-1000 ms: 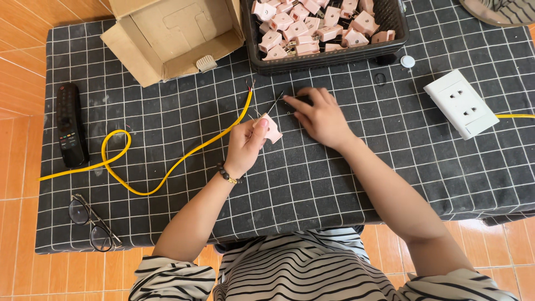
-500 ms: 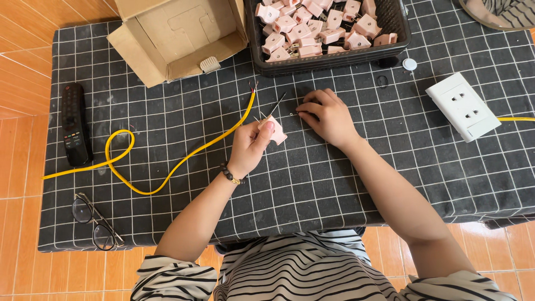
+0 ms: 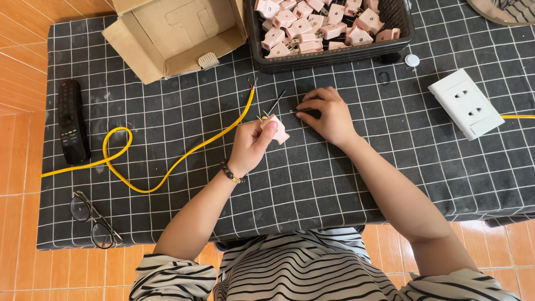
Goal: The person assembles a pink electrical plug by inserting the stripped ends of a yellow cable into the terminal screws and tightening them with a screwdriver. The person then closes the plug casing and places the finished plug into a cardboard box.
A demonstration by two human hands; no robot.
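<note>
My left hand (image 3: 251,146) is closed around a small pink plug (image 3: 277,129) and holds it just above the black checked cloth (image 3: 345,184). My right hand (image 3: 329,115) rests on the cloth just to the right, its fingertips pinching a tiny metal part (image 3: 292,111). A thin screwdriver (image 3: 276,102) lies on the cloth between the two hands. The stripped end of a yellow cable (image 3: 223,131) lies just to the left of the screwdriver, and the cable runs back left into a loop.
A black basket (image 3: 334,56) holding several pink plugs stands at the back. To its left is an open cardboard box (image 3: 173,33). A white double socket (image 3: 467,103) lies at the right, a black remote (image 3: 71,121) at the left, and glasses (image 3: 92,220) at the front left.
My right hand has shifted slightly right and now pinches a tiny metal part on the cloth. My left hand still holds the pink plug in about the same place.
</note>
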